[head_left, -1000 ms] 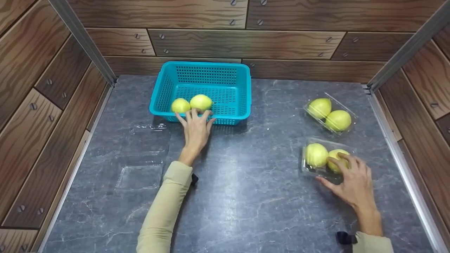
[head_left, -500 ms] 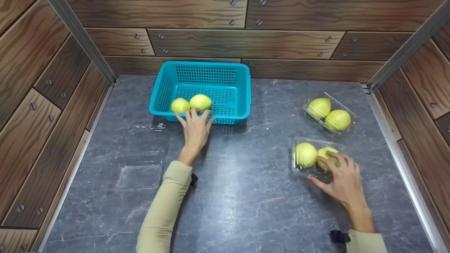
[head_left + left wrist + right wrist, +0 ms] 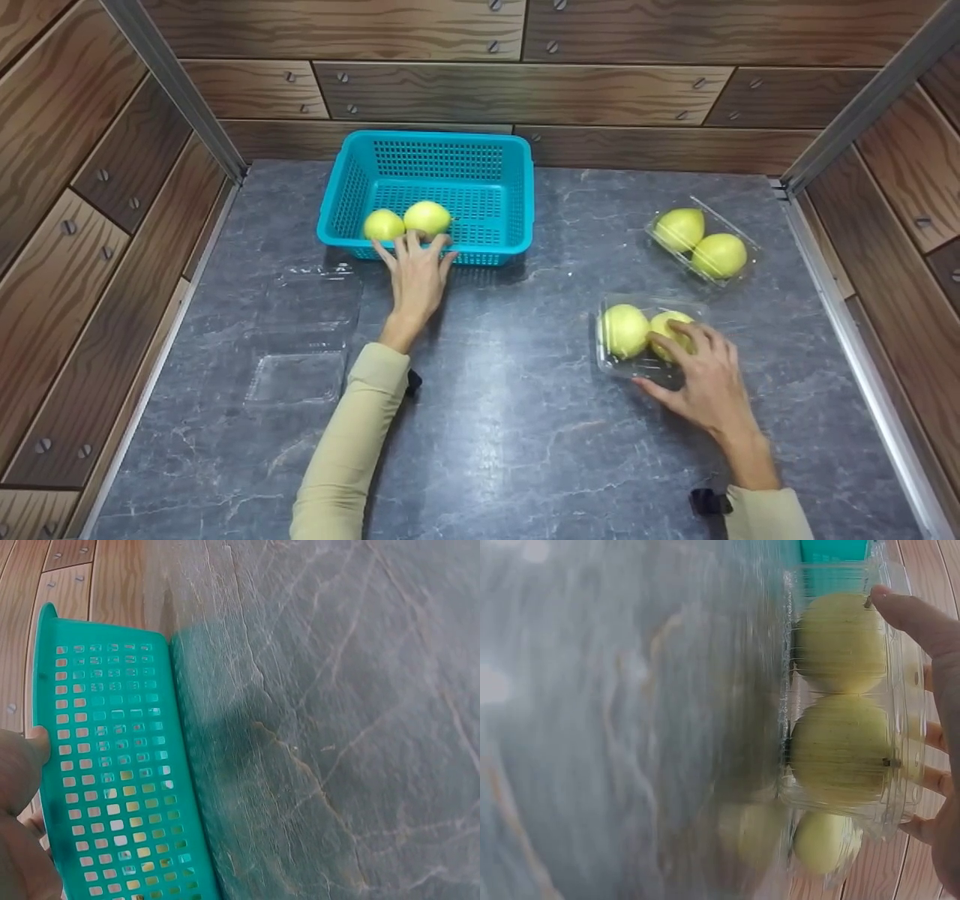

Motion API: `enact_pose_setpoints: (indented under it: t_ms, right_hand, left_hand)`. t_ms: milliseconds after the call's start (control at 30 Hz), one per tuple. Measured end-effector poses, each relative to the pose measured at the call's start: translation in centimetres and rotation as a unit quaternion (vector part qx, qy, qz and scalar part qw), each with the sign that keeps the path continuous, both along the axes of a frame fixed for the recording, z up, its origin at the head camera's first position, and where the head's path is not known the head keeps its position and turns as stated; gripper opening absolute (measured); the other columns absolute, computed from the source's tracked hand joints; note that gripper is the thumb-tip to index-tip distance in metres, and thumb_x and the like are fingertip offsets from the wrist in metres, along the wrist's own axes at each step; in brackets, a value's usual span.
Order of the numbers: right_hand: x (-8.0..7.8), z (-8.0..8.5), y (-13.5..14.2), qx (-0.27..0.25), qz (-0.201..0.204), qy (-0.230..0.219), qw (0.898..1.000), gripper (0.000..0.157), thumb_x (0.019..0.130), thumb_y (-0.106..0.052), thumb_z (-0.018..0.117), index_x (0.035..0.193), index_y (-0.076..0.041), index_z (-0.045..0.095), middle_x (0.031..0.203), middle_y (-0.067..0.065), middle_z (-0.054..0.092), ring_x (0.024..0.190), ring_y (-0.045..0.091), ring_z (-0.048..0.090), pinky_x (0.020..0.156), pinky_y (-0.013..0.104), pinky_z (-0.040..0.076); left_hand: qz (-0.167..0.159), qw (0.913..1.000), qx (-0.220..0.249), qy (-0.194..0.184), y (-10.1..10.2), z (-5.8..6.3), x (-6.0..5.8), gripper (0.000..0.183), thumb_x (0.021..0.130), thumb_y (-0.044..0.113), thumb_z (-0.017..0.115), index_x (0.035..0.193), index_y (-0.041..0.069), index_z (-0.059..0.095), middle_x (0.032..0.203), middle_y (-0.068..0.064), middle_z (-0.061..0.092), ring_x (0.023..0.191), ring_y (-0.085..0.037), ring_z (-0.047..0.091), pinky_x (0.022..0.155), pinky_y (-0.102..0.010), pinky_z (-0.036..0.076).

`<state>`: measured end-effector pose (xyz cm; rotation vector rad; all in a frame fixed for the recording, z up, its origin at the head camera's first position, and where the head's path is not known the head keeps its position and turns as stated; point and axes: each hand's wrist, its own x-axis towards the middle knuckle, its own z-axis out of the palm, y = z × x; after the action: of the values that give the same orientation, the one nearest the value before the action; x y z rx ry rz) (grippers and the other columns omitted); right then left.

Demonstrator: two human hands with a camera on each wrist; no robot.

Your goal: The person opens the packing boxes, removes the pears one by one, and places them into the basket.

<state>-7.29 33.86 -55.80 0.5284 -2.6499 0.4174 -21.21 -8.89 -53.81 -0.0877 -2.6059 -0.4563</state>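
A teal plastic basket (image 3: 487,251) with slotted walls holds two round yellow-green fruits (image 3: 427,218) near its front side. My left hand (image 3: 414,281) grips the front rim, its fingers reaching over beside the fruits; in the left wrist view the thumb (image 3: 37,742) lies at the rim. My right hand (image 3: 705,382) holds a clear plastic clamshell container (image 3: 613,366) across its width, thumb on the near side. Two more such fruits (image 3: 840,754) sit inside, side by side. In the right wrist view its lid is down over them.
Behind it, at the right, lies another clear container with two fruits (image 3: 718,256). An opened, see-through clamshell (image 3: 296,379) lies on the grey marbled table (image 3: 487,450) at left. Wood-patterned walls (image 3: 525,94) stand around the table.
My right hand has moved steadily to the left with the container and its two fruits. The left hand and the basket have stayed in place.
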Motion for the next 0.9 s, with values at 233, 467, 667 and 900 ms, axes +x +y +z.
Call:
enact_pose_setpoints:
  t_ms: [233, 467, 667, 900]
  right_hand:
    - [-0.2, 0.0, -1.3, 0.010, 0.018, 0.006, 1.000, 0.070, 0.067, -0.048, 0.092, 0.126, -0.015, 0.073, 0.134, 0.025, 0.063, 0.122, 0.054, 0.056, 0.098, 0.071, 0.044]
    - [-0.3, 0.2, -2.4, 0.018, 0.036, 0.004, 0.999, 0.070, 0.068, -0.050, 0.091, 0.127, -0.017, 0.073, 0.136, 0.024, 0.063, 0.123, 0.053, 0.056, 0.098, 0.072, 0.044]
    - [-0.4, 0.2, -3.3, 0.018, 0.056, 0.010, 0.998, 0.070, 0.069, -0.052, 0.090, 0.127, -0.017, 0.073, 0.135, 0.024, 0.064, 0.122, 0.054, 0.058, 0.100, 0.071, 0.044]
    - [-0.4, 0.2, -4.5, 0.020, 0.077, 0.018, 0.997, 0.070, 0.071, -0.053, 0.088, 0.130, -0.019, 0.072, 0.135, 0.023, 0.065, 0.121, 0.053, 0.059, 0.098, 0.072, 0.047]
  left_hand:
    - [0.001, 1.0000, 0.001, -0.002, -0.1, 0.0, 0.0, 0.028, 0.096, 0.039, 0.075, 0.118, 0.023, 0.075, 0.118, -0.014, 0.066, 0.119, -0.038, 0.059, 0.119, -0.087, 0.020]
    - [-0.001, 1.0000, -0.003, 0.003, 0.0, 0.0, 0.0, 0.027, 0.096, 0.040, 0.074, 0.118, 0.024, 0.075, 0.117, -0.014, 0.066, 0.116, -0.038, 0.059, 0.118, -0.087, 0.021]
    - [0.000, 1.0000, -0.003, 0.001, 0.0, 0.0, 0.0, 0.027, 0.096, 0.041, 0.073, 0.118, 0.024, 0.075, 0.118, -0.013, 0.066, 0.117, -0.037, 0.060, 0.119, -0.087, 0.020]
    - [0.000, 1.0000, 0.000, -0.005, 0.0, 0.1, 0.1, 0.027, 0.097, 0.041, 0.073, 0.118, 0.024, 0.075, 0.117, -0.013, 0.066, 0.119, -0.037, 0.059, 0.119, -0.087, 0.019]
